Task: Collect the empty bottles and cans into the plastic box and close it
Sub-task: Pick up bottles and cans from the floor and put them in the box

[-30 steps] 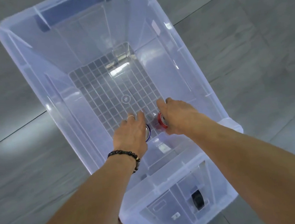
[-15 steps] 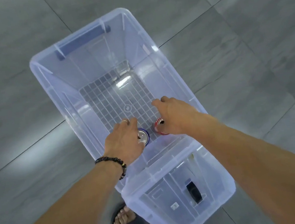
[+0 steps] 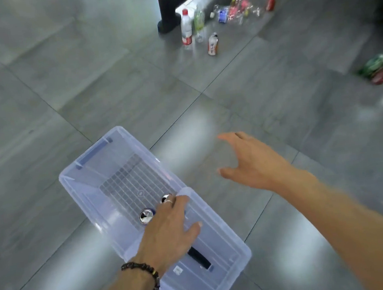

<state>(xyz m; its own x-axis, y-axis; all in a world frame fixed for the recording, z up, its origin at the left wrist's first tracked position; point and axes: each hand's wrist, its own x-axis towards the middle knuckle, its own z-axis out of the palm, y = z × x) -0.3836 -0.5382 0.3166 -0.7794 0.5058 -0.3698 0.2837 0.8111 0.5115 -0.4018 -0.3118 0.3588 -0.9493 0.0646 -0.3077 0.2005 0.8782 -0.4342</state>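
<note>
My left hand point(image 3: 169, 229) lies flat, empty, on box point(image 3: 127, 177) rim; right hand point(image 3: 252, 161) spread, empty. Bottles point(image 3: 209, 27) at 1 o'clock, well apart; hasty grabs may topple them.

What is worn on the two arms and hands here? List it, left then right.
Left hand: a thin ring on one finger, and at the wrist a dark beaded bracelet with a small metallic piece. The forearm is bare, no sleeve. Right hand: no ring or band shows from this side; the forearm is bare, no sleeve or watch in view.
</note>
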